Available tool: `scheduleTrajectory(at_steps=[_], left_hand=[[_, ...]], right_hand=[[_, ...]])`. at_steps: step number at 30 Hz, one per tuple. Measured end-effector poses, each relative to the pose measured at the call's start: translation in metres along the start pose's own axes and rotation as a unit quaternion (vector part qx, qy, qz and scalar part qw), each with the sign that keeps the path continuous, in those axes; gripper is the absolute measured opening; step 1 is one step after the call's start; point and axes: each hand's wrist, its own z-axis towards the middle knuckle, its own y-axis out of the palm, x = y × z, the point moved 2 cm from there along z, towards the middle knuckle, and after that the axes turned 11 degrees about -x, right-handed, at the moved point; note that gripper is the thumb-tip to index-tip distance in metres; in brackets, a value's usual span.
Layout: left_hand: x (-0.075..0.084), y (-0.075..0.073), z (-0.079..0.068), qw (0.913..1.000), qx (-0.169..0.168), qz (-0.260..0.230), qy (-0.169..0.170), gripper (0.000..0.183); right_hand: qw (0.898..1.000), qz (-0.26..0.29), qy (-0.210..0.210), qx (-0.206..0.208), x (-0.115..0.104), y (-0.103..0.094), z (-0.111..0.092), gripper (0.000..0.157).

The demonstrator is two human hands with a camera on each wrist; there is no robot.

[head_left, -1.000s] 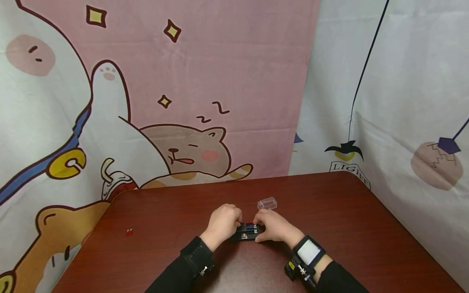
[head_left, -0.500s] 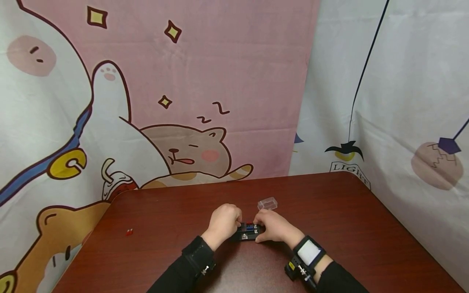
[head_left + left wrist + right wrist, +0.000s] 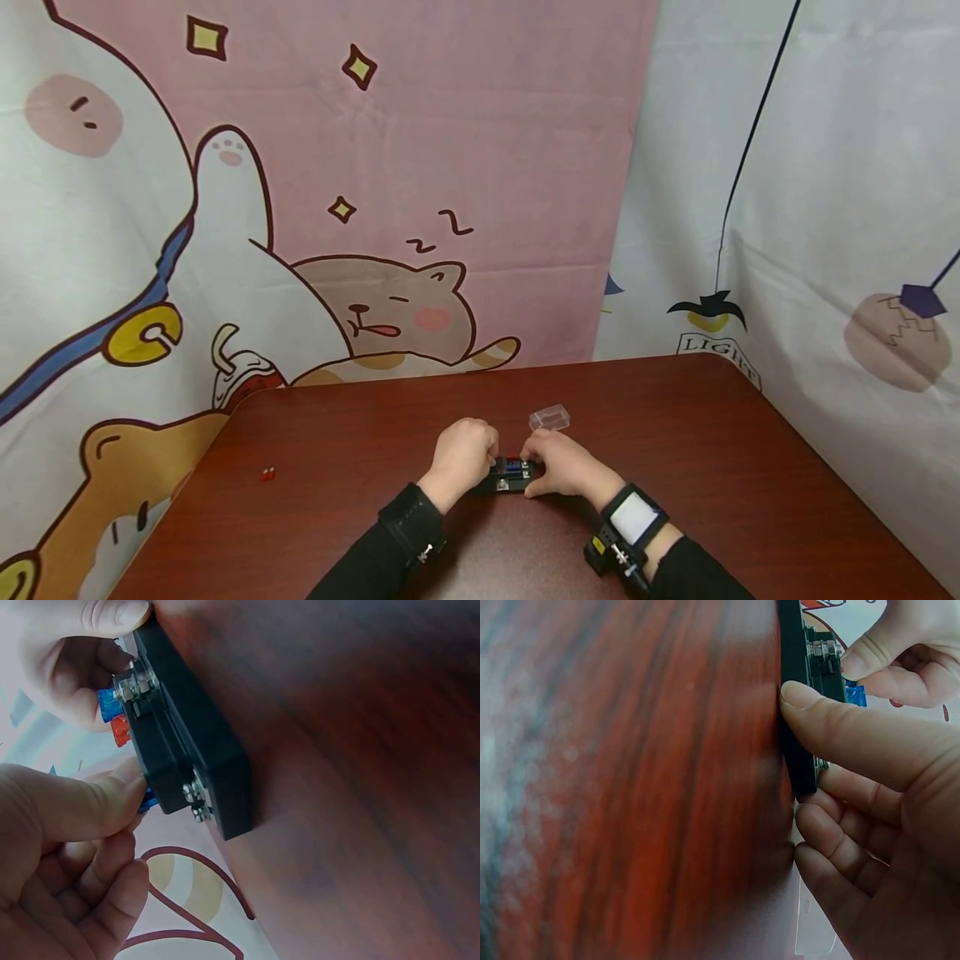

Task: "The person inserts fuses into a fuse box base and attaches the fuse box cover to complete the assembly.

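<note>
Black device [image 3: 201, 739] | left hand [image 3: 462, 454] pinches blue part [image 3: 151, 799] | right hand [image 3: 567, 464] grips its end | clear box [image 3: 550, 417] beyond

cartoon cloth [image 3: 517, 158]: behind table [image 3: 337, 450] | clear box [image 3: 550, 417], red pieces [image 3: 267, 474]: on table

Table [image 3: 337, 467]: reddish-brown, dark wood grain, rounded far corners; pale sheen on near side. Wall cloth [image 3: 495, 125] behind: pink, creased, printed with sleeping animal [image 3: 390, 312], yellow stars [image 3: 207, 37]. White cloth [image 3: 847, 167] at right: wrinkled, soft shadows, lamp print [image 3: 707, 312], lettering "LIGHT" below.
</note>
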Motion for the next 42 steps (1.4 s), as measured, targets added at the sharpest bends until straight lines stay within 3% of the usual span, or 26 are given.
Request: scheduleTrajectory(at_steps=[8, 15, 25, 42], left_hand=[[-0.001, 0.003, -0.005, 0.9997, -0.007, -0.024, 0.002, 0.022], [-0.005, -0.004, -0.013, 0.9983, -0.015, -0.057, 0.001, 0.014], [-0.027, -0.016, -0.025, 0.997, 0.01, -0.074, -0.022, 0.012], [-0.063, -0.022, -0.053, 0.9938, 0.011, -0.073, -0.082, 0.014]], right_hand=[[1.0, -0.007, -0.001, 0.003, 0.0, 0.001, -0.001, 0.038], [1.0, -0.008, -0.001, 0.002, 0.0, 0.003, -0.001, 0.038], [1.0, -0.003, 0.012, -0.006, 0.001, 0.004, 0.001, 0.039], [1.0, -0.004, 0.019, -0.008, 0.002, 0.004, 0.0, 0.039]])
